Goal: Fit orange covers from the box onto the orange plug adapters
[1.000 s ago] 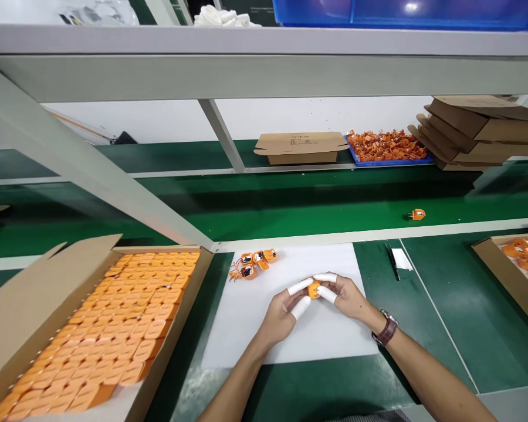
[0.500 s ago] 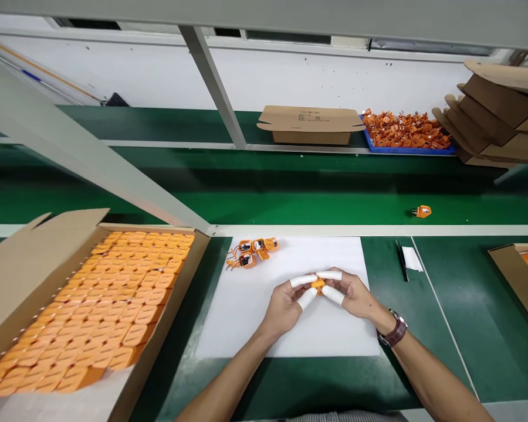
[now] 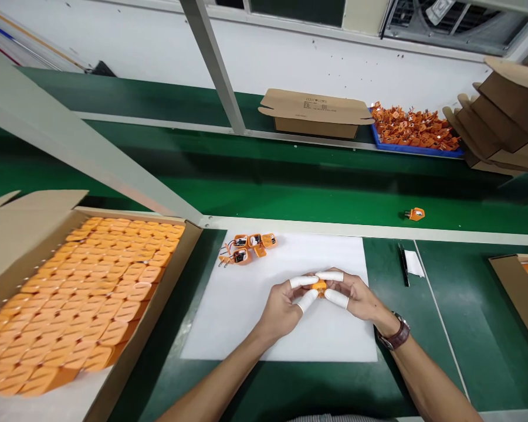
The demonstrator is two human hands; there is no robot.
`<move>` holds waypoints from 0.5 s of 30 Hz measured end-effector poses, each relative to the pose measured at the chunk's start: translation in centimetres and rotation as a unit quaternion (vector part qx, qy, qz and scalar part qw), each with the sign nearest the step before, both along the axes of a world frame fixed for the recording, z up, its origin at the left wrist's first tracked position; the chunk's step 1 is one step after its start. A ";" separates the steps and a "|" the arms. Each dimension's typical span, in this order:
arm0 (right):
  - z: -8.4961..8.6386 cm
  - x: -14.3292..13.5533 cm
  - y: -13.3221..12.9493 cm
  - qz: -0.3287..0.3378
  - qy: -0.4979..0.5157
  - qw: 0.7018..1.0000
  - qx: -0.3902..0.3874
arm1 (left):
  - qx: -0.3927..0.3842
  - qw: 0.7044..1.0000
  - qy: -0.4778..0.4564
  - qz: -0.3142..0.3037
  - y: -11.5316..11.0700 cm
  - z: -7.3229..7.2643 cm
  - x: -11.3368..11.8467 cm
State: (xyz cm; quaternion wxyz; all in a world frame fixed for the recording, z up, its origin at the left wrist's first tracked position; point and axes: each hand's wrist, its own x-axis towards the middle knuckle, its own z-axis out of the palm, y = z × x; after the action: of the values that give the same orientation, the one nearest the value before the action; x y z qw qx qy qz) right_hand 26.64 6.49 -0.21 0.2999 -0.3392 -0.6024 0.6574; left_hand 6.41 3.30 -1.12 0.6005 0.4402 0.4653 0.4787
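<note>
Between my two hands, over the white sheet [image 3: 229, 334], is a small orange plug housing [image 3: 320, 286], partly covered by fingers. My left hand [image 3: 284, 305] pinches it from the left with thumb and forefinger, both wearing white finger cots. From the right my right hand [image 3: 354, 295], with the same white cots and a watch at the wrist, grips it too. Several opened orange plug parts [image 3: 247, 246] with dark insides and wires lie at the sheet's upper left corner.
At left stands an open carton [image 3: 127, 346] packed with rows of orange plugs. A black pen-like tool [image 3: 403, 265] and a white slip [image 3: 414, 263] lie at right. One plug [image 3: 416, 214] rests beyond the rail. Behind are a blue tray [image 3: 418, 150] of orange parts and cardboard boxes [image 3: 506, 117].
The camera view has tilted and shifted slightly. Both hands keep the orange plug housing in nearly the same place, with only slight finger movement.
</note>
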 end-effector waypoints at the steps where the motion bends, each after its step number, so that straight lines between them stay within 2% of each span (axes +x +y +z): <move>1: 0.1 0.0 0.0 0.002 0.002 1.000 0.001 | 0.000 1.000 0.000 -0.001 0.0 0.1 0.0; 8: 0.4 -0.2 0.0 0.004 -0.001 1.000 0.017 | 0.005 1.000 0.011 -0.002 0.1 0.3 0.0; 15: 0.3 -0.5 0.0 -0.013 0.012 1.000 0.011 | 0.014 0.998 -0.026 -0.053 0.3 0.0 -0.8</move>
State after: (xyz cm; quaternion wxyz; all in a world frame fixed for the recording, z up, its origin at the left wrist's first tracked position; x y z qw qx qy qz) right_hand 26.11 6.48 0.09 0.3191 -0.3354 -0.6018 0.6507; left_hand 5.59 3.60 -1.13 0.6306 0.4601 0.4188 0.4640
